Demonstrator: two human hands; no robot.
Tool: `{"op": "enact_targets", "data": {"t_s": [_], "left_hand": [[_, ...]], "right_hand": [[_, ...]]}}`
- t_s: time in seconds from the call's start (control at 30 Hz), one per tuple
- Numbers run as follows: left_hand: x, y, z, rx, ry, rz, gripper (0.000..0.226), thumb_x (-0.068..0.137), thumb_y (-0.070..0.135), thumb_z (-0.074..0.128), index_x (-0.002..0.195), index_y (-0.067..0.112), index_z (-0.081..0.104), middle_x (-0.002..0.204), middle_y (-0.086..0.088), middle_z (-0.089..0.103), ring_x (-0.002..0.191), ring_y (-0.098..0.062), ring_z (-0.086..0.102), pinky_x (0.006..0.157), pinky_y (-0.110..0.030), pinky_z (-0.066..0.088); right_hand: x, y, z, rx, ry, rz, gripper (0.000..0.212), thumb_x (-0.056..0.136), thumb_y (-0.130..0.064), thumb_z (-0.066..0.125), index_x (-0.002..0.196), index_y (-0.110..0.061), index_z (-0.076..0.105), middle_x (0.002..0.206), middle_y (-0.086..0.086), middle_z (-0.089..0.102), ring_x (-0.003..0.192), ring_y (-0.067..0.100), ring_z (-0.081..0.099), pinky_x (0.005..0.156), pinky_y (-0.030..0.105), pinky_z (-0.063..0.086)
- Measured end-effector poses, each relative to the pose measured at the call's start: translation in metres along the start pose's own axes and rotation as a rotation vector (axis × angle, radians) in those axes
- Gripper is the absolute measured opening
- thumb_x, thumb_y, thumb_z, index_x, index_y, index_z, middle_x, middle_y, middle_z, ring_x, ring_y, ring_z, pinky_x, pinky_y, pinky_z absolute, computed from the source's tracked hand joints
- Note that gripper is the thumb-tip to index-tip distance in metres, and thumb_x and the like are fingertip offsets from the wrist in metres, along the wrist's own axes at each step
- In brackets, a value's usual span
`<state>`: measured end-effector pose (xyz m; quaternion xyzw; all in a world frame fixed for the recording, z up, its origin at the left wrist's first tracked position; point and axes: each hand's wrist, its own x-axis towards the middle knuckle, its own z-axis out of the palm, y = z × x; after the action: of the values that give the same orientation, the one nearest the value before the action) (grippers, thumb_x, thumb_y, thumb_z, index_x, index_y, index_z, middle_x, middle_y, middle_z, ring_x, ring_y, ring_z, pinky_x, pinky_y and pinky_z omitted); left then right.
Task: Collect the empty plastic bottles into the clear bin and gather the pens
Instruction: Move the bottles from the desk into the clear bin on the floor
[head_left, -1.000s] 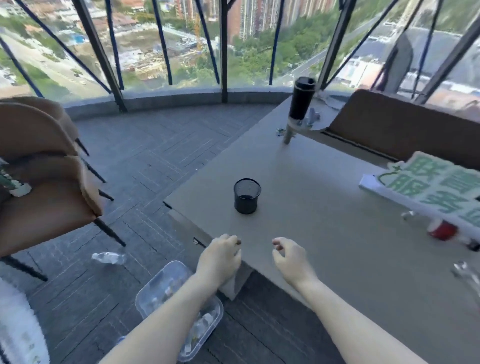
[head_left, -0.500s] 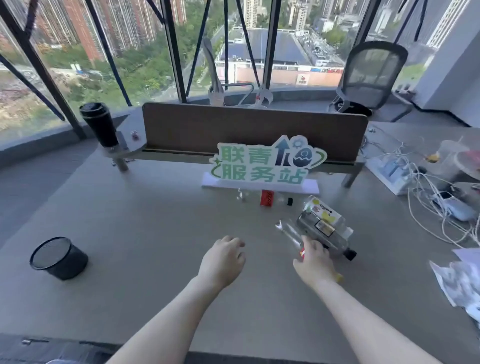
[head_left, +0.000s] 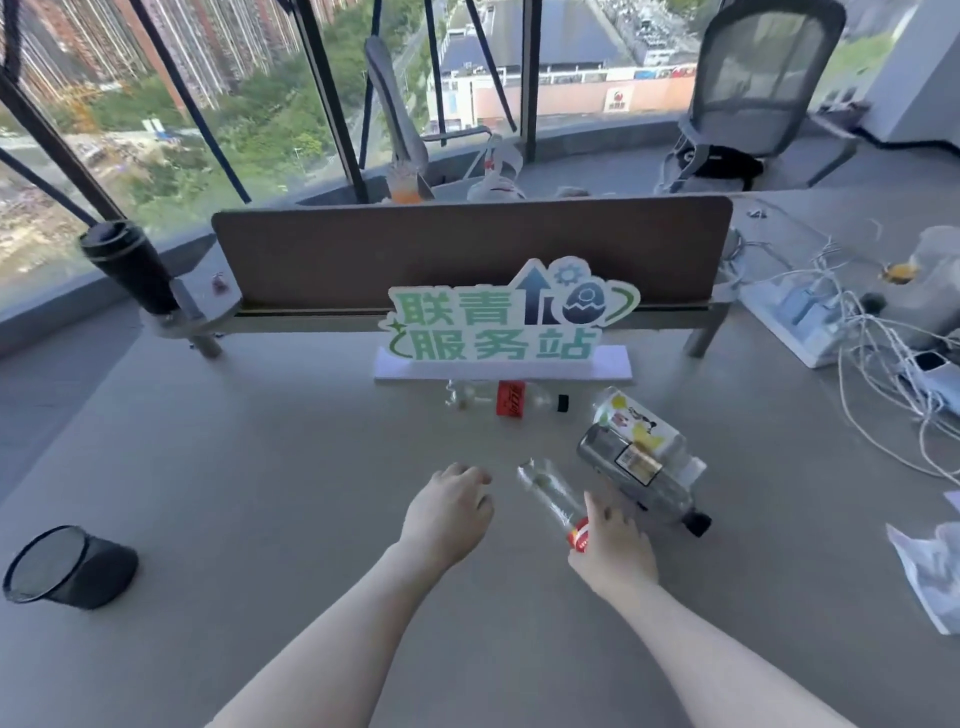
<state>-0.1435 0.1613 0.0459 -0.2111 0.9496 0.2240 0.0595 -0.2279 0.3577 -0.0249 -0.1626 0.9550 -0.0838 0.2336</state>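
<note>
My right hand (head_left: 613, 551) grips the red-labelled end of a slim clear bottle (head_left: 548, 488) lying on the grey desk (head_left: 260, 493). Just left of it, my left hand (head_left: 449, 512) hovers over the desk with loosely curled fingers and holds nothing. A large clear bottle with a black cap (head_left: 639, 478) lies right of the slim one, with a white-labelled bottle (head_left: 636, 423) behind it. Another bottle with a red label (head_left: 511, 399) lies in front of the green sign (head_left: 506, 317). A black mesh pen cup (head_left: 67, 566) stands at the left. The clear bin is out of view.
A brown divider panel (head_left: 467, 249) runs across the back of the desk, with a black tumbler (head_left: 130, 265) at its left end. White cables and a power strip (head_left: 810, 332) sprawl at the right. Crumpled paper (head_left: 930, 571) lies at the right edge.
The view swung from the desk's left corner and the floor bin to the desk middle. My right hand reached the slim bottle and now grips it; my left hand stays beside it.
</note>
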Motion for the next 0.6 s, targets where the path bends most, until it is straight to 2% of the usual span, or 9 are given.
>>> {"op": "enact_targets", "data": {"t_s": [0.17, 0.3, 0.37, 0.47, 0.53, 0.6], "left_hand": [[0.054, -0.004, -0.014, 0.009, -0.004, -0.002, 0.049, 0.092, 0.025, 0.047, 0.14, 0.022, 0.041, 0.139, -0.003, 0.045, 0.125, -0.029, 0.043, 0.092, -0.039, 0.044], [0.114, -0.001, -0.017, 0.107, -0.028, 0.047, 0.058, 0.09, 0.023, 0.051, 0.144, 0.019, 0.032, 0.148, -0.004, 0.035, 0.133, -0.033, 0.034, 0.097, -0.044, 0.041], [0.146, -0.001, -0.011, 0.17, -0.037, 0.09, 0.064, 0.089, 0.022, 0.053, 0.147, 0.017, 0.027, 0.152, -0.006, 0.031, 0.139, -0.033, 0.027, 0.107, -0.045, 0.033], [0.188, -0.007, 0.008, 0.261, -0.094, 0.124, 0.074, 0.087, 0.023, 0.056, 0.151, 0.016, 0.02, 0.158, -0.008, 0.019, 0.145, -0.031, 0.018, 0.116, -0.048, 0.02], [0.208, -0.015, 0.021, 0.31, -0.137, 0.114, 0.078, 0.084, 0.027, 0.057, 0.151, 0.018, 0.019, 0.156, -0.01, 0.022, 0.144, -0.032, 0.02, 0.115, -0.049, 0.02], [0.215, -0.023, 0.03, 0.354, -0.158, 0.105, 0.075, 0.081, 0.032, 0.059, 0.147, 0.018, 0.026, 0.146, -0.012, 0.038, 0.136, -0.034, 0.033, 0.112, -0.049, 0.025]], "right_hand": [[-0.008, -0.001, -0.018, 0.29, 0.108, 0.039, 0.076, 0.08, -0.042, 0.06, 0.147, -0.027, 0.026, 0.139, 0.0, 0.044, 0.123, 0.021, 0.046, 0.093, 0.036, 0.047], [-0.006, -0.003, -0.045, 0.428, 0.183, 0.102, 0.076, 0.082, -0.04, 0.063, 0.147, -0.034, 0.023, 0.137, -0.004, 0.043, 0.119, 0.019, 0.048, 0.087, 0.036, 0.048], [-0.007, -0.001, -0.052, 0.465, 0.236, 0.137, 0.076, 0.082, -0.04, 0.065, 0.146, -0.037, 0.025, 0.137, -0.006, 0.044, 0.117, 0.018, 0.05, 0.082, 0.034, 0.047], [-0.014, 0.001, -0.053, 0.56, 0.296, 0.162, 0.074, 0.079, -0.034, 0.07, 0.142, -0.044, 0.031, 0.128, -0.009, 0.048, 0.107, 0.013, 0.053, 0.084, 0.03, 0.047], [-0.018, 0.003, -0.049, 0.603, 0.308, 0.183, 0.074, 0.077, -0.033, 0.072, 0.139, -0.045, 0.034, 0.123, -0.013, 0.051, 0.104, 0.011, 0.055, 0.085, 0.029, 0.047], [-0.022, 0.004, -0.043, 0.61, 0.304, 0.206, 0.074, 0.077, -0.033, 0.072, 0.141, -0.042, 0.035, 0.123, -0.013, 0.051, 0.106, 0.011, 0.054, 0.087, 0.029, 0.045]]}}
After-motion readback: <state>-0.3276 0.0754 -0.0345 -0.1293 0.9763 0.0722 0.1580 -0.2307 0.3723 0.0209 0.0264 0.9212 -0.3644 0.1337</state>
